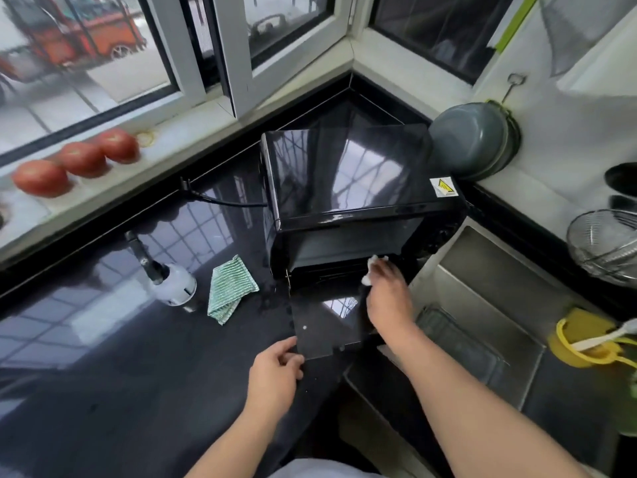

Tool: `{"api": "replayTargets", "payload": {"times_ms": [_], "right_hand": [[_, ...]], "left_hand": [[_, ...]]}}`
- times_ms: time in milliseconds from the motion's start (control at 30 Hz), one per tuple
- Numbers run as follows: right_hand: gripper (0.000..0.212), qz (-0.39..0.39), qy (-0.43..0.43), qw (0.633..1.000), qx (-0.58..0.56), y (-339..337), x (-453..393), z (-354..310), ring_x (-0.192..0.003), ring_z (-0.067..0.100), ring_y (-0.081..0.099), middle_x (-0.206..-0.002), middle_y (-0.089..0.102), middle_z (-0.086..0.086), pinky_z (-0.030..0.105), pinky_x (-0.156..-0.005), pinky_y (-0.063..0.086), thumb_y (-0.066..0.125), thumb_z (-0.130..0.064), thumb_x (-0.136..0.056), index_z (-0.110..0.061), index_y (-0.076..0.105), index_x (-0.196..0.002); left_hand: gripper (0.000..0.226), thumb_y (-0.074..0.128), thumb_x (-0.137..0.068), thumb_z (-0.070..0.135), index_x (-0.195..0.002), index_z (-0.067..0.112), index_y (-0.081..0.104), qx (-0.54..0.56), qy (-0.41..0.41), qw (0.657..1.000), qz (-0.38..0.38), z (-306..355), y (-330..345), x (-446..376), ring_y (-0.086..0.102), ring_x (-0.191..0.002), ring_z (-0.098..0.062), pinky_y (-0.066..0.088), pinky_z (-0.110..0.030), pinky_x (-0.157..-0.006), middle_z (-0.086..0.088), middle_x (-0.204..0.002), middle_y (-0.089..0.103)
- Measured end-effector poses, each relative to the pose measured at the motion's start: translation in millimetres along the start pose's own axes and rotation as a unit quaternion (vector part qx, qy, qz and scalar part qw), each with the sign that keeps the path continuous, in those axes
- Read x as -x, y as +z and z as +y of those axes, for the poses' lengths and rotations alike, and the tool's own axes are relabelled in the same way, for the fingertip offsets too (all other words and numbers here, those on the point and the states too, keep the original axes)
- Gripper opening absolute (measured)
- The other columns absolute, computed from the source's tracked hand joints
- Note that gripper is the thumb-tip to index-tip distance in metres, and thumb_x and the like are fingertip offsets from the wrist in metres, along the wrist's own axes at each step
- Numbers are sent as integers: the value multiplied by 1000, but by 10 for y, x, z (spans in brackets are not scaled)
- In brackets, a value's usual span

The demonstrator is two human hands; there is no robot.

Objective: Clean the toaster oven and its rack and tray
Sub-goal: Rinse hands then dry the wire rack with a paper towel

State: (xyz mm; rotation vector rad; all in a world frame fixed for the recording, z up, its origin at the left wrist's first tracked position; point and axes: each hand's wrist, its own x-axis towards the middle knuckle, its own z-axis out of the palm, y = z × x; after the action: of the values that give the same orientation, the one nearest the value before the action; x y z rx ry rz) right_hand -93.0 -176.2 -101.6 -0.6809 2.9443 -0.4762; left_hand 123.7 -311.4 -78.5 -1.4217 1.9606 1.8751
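A glossy black toaster oven point(351, 174) stands in the corner of the dark counter, its glass door point(324, 322) folded down flat toward me. My left hand point(275, 370) grips the door's front left corner. My right hand point(387, 294) reaches to the right side of the oven mouth, closed on a white wipe point(372, 262) that touches the lower front edge of the opening. The oven's inside is dark; I cannot make out a rack in it. A dark tray point(458, 343) lies in the sink at the right.
A green striped cloth point(229, 291) and a white spray bottle point(172, 282) lie on the counter left of the oven. The power cord point(220, 200) runs left. Three tomatoes point(81, 158) sit on the sill. Sink point(510, 281), wire strainer point(603, 244), yellow holder point(586, 343) at right.
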Motion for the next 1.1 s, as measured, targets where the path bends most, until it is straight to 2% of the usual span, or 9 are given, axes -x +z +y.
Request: {"api": "replayTargets", "payload": {"times_ms": [67,167,333,533,767,833,900,1000,1100], "right_hand": [[65,-5,-23,999,-40,117,145,-408,-137,28,44,-143,53,10,27,-117,30,57,5,-77,-7,53,-141],[62,-74,-189,976,-82,270,636,-1011,-142,17,34,-148,46,5,24,-118,27,57,-3,-81,-11,49,-142],[58,-36,-240,969,-51,207,1346,-538,-146,16,33,-155,41,3,29,-119,30,56,2,-90,-9,47,-146],[79,57,11,998,1,-209,1369,564,-140,23,44,-150,47,4,48,-107,45,54,27,-71,-8,53,-142],[58,56,242,965,-88,-584,1054,663,-122,28,59,-142,57,-2,35,-107,44,44,12,-88,-17,62,-135],[54,83,300,937,-161,-675,1153,673,-107,25,63,-135,62,0,31,-93,49,42,8,-92,-21,64,-132],[52,83,328,919,-204,-756,1315,703,-88,23,59,-122,67,6,27,-79,45,40,5,-94,-23,67,-129],[40,77,325,907,-258,-859,1508,761,-87,20,60,-106,72,3,26,-82,47,47,0,-96,-21,74,-116],[36,64,321,902,-281,-906,1613,847,-86,21,62,-99,72,4,27,-75,45,49,-2,-96,-19,75,-113]], "left_hand": [[33,60,-99,-1,-124,20,68,75,-27,997,-16,8,4,5,63,-66,-11,55,-24,-65,0,-76,70],[29,52,-102,-3,-114,13,72,171,-67,982,-43,-1,-27,24,63,-70,-15,52,-25,-64,-5,-82,74],[19,58,-101,1,-107,13,72,163,-59,984,-33,-4,-10,5,65,-74,-17,53,-28,-69,-10,-87,75],[19,62,-98,4,-113,15,67,64,-25,998,14,-16,108,-84,64,-62,-16,53,-30,-64,-8,-95,72],[24,51,-98,-9,-114,5,63,95,-68,993,29,65,170,-83,58,-63,-18,52,-27,-62,-11,-85,67],[28,45,-97,-15,-109,-1,66,142,-102,984,47,88,181,-65,55,-62,-17,50,-25,-63,-11,-79,62],[28,44,-97,-15,-105,-2,67,150,-101,981,69,129,176,-62,54,-61,-17,50,-24,-62,-11,-78,61],[24,48,-97,-11,-104,-2,69,166,-88,975,120,181,113,-167,55,-61,-18,51,-26,-63,-11,-79,62],[17,63,-91,3,-103,6,74,129,-65,973,181,212,57,-269,67,-77,-29,58,-38,-82,-11,-84,70]]}}
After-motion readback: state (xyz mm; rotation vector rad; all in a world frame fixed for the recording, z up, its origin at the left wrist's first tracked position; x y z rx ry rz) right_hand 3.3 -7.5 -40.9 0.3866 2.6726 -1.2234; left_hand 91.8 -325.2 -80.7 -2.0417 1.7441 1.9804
